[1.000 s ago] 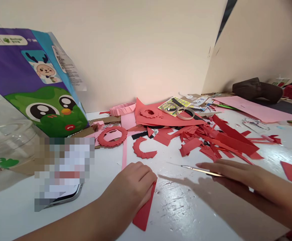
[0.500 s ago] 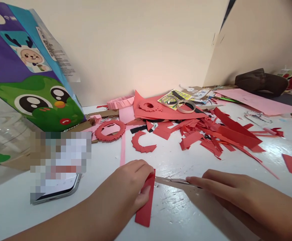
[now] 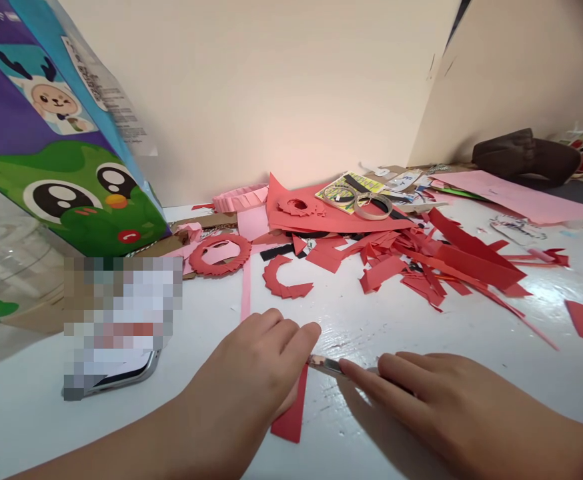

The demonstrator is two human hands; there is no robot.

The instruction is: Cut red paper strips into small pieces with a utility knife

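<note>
At the lower centre of the frame, a left hand (image 3: pixel 266 363) is clamped on a narrow red paper strip (image 3: pixel 288 421) lying on a white tabletop (image 3: pixel 199 350); the right hand (image 3: pixel 454 395), lower right and apart from the left, grips a slim metal tool (image 3: pixel 328 364), its tip at the left fingertips. Red paper scraps (image 3: pixel 386 270) spread right of centre; a pleated red ring (image 3: pixel 197 260) sits left of centre; an owl-printed bag (image 3: pixel 84 160) stands upper left.

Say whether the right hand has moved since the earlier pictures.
Yes: judged against the open red paper ring, the right hand has shifted left and toward the person.
</note>
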